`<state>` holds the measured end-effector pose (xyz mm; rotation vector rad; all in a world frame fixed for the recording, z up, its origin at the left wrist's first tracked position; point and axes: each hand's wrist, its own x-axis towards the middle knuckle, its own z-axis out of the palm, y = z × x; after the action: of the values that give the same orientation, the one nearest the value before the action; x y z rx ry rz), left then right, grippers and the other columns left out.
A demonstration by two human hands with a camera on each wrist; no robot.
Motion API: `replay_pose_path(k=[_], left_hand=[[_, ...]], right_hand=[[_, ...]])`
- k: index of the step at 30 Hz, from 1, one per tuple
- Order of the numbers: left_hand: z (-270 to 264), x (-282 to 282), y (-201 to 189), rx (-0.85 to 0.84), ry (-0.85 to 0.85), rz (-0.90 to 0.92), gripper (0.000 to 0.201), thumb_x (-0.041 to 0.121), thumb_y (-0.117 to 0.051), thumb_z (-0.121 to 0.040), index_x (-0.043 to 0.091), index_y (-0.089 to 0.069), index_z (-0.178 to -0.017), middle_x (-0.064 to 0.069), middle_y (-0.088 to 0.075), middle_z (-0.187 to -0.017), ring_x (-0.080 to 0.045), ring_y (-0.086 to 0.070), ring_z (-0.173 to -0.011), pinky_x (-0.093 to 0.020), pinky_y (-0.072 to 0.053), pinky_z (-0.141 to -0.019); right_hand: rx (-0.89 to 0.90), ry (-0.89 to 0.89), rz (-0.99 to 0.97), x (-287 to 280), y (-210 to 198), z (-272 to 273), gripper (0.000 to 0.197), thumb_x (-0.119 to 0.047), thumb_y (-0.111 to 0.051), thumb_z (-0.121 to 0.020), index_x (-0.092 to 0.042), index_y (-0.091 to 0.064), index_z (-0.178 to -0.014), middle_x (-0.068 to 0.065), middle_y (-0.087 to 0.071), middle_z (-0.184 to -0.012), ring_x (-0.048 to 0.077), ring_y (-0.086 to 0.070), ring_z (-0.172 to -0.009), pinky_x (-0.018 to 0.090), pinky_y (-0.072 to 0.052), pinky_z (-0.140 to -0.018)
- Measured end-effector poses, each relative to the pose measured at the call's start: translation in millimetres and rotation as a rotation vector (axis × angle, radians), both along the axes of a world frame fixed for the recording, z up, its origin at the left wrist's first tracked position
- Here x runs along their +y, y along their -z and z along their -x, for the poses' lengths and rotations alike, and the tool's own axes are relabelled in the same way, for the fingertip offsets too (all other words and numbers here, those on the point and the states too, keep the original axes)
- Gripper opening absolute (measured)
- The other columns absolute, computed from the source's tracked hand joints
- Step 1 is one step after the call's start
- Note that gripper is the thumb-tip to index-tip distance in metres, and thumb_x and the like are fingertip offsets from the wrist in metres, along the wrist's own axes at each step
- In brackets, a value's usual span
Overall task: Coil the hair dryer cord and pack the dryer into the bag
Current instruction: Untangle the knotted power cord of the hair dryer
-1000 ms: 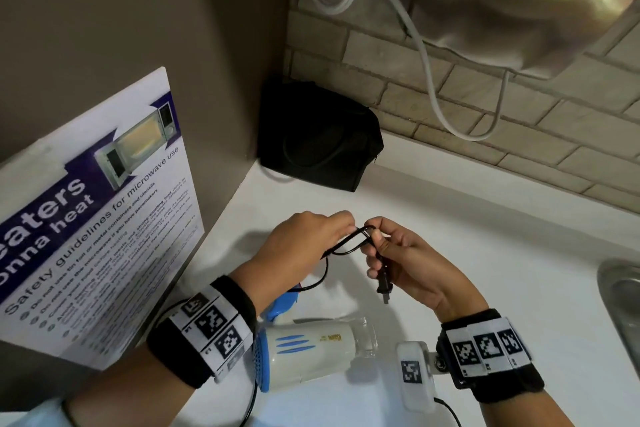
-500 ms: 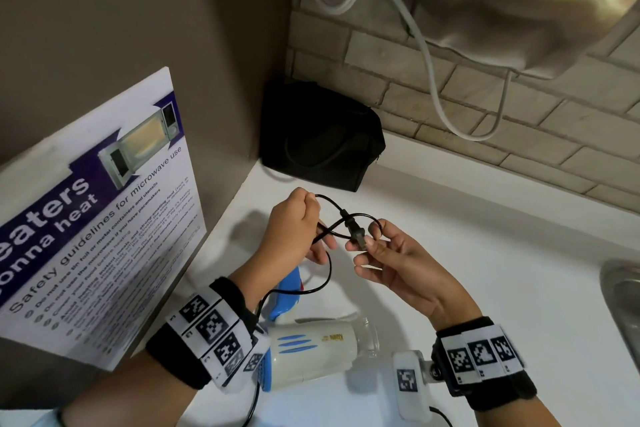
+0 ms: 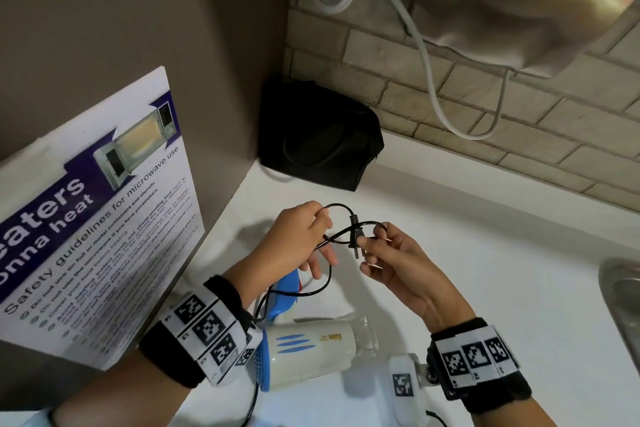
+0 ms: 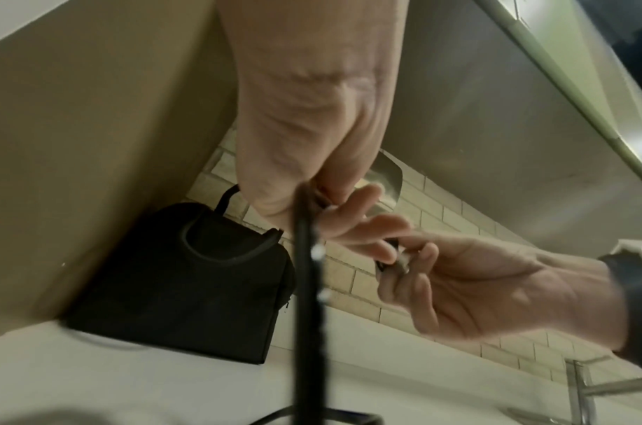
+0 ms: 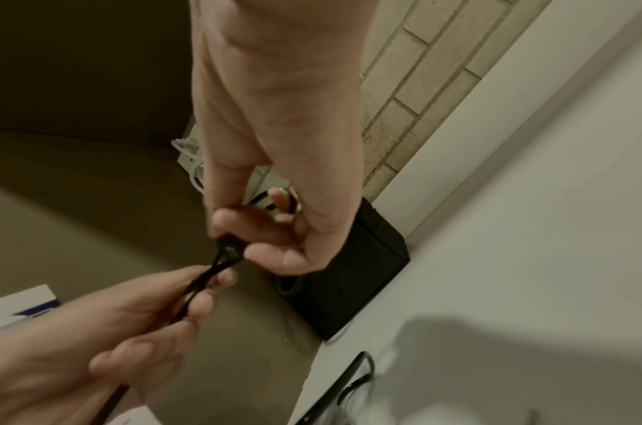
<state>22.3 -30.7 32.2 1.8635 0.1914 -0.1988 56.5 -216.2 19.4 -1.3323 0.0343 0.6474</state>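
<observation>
A cream and blue hair dryer [image 3: 311, 359] lies on its side on the white counter [image 3: 485, 288], below my wrists. Its black cord [image 3: 337, 208] rises into small loops held in the air between my hands. My left hand [image 3: 304, 236] pinches the looped cord [image 4: 306, 258] from the left. My right hand [image 3: 384, 253] pinches the black plug [image 3: 355, 234] where the loops cross. In the right wrist view the plug [image 5: 230, 250] sits at my fingertips. The black bag [image 3: 318, 135] stands in the back corner, its opening not visible.
A microwave safety poster [image 3: 93, 218] leans on the grey wall at left. A white cable [image 3: 426, 55] hangs over the brick wall under a steel dispenser [image 3: 512, 0]. The steel sink's rim [image 3: 620, 305] shows at far right.
The plug has gone from hanging below my right hand to being threaded through the loops. Both hands rose a little, and the cord loops grew wider between them.
</observation>
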Motion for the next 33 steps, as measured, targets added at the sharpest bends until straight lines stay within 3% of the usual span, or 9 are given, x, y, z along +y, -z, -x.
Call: replay_pose_path(k=[5,8,10,14,19,23,26,29,33], left_hand=[[1,-1,6,-0.025,-0.010,-0.056,0.023,0.023,-0.031,-0.099,0.015,-0.051,-0.092,-0.006,-0.073,-0.062,-0.020,-0.049,-0.033,-0.020,-0.033,-0.036],[0,1,6,-0.041,-0.075,-0.021,0.023,0.020,-0.031,-0.099,0.012,-0.052,-0.095,-0.009,-0.071,-0.059,-0.021,-0.045,-0.033,-0.019,-0.035,-0.036],[0,2,7,-0.065,-0.122,-0.002,0.021,0.018,-0.031,-0.098,0.011,-0.051,-0.096,-0.010,-0.069,-0.057,-0.021,-0.043,-0.031,-0.018,-0.035,-0.036],[1,5,10,-0.123,-0.131,-0.053,0.019,0.020,-0.032,-0.099,0.013,-0.050,-0.097,-0.008,-0.068,-0.055,-0.021,-0.039,-0.030,-0.022,-0.040,-0.039],[5,5,14,-0.174,-0.081,-0.190,0.018,0.028,-0.031,-0.100,0.022,-0.047,-0.105,-0.006,-0.066,-0.056,-0.021,-0.038,-0.034,-0.024,-0.039,-0.038],[3,1,11,-0.224,-0.024,-0.299,0.024,0.033,-0.029,-0.101,0.020,-0.046,-0.114,-0.003,-0.063,-0.055,-0.004,-0.044,-0.032,-0.012,-0.030,-0.038],[4,-2,9,-0.246,0.017,-0.277,0.023,0.030,-0.030,-0.102,0.021,-0.045,-0.117,0.002,-0.057,-0.052,-0.002,-0.045,-0.032,-0.012,-0.029,-0.037],[6,-3,11,-0.264,0.044,-0.226,0.022,0.033,-0.033,-0.101,0.026,-0.048,-0.115,0.002,-0.053,-0.047,-0.005,-0.044,-0.037,-0.015,-0.032,-0.044],[6,1,11,-0.274,-0.002,-0.124,0.028,0.044,-0.042,-0.096,0.023,-0.056,-0.107,0.004,-0.059,-0.054,-0.001,-0.045,-0.042,-0.013,-0.035,-0.050]], right_hand=[[-0.069,0.090,0.095,7,1,0,0.029,-0.003,-0.066,-0.086,-0.018,-0.044,-0.073,-0.003,-0.053,-0.060,0.009,-0.049,-0.049,0.025,-0.054,-0.065],[-0.103,-0.011,0.168,8,-2,2,0.022,-0.019,-0.068,-0.087,-0.018,-0.045,-0.085,-0.001,-0.061,-0.075,0.012,-0.061,-0.073,0.034,-0.056,-0.082],[-0.038,-0.093,0.091,8,-2,4,0.026,-0.019,-0.068,-0.086,-0.020,-0.047,-0.101,0.003,-0.066,-0.084,0.016,-0.065,-0.088,0.041,-0.055,-0.090],[0.013,0.048,-0.085,8,1,4,0.037,-0.007,-0.061,-0.089,-0.017,-0.050,-0.123,0.013,-0.069,-0.085,0.019,-0.068,-0.077,0.028,-0.058,-0.075],[0.027,0.166,-0.094,3,-3,0,0.014,-0.008,-0.056,-0.092,-0.003,-0.061,-0.104,0.012,-0.071,-0.084,0.013,-0.070,-0.071,0.020,-0.058,-0.067],[-0.039,0.069,0.042,1,-3,1,0.008,-0.005,-0.058,-0.092,-0.002,-0.059,-0.099,0.015,-0.073,-0.083,0.014,-0.069,-0.065,0.021,-0.057,-0.063],[-0.121,0.089,0.097,6,1,3,0.008,-0.005,-0.059,-0.092,-0.006,-0.054,-0.098,0.017,-0.072,-0.077,0.018,-0.067,-0.060,0.026,-0.055,-0.060],[-0.332,0.162,0.319,12,5,3,0.018,-0.012,-0.064,-0.090,-0.009,-0.048,-0.082,0.011,-0.056,-0.055,0.014,-0.049,-0.042,0.023,-0.041,-0.047],[-0.384,0.156,0.399,12,3,-2,0.029,-0.025,-0.067,-0.089,-0.014,-0.045,-0.073,0.007,-0.042,-0.060,0.010,-0.039,-0.043,0.020,-0.032,-0.048]])
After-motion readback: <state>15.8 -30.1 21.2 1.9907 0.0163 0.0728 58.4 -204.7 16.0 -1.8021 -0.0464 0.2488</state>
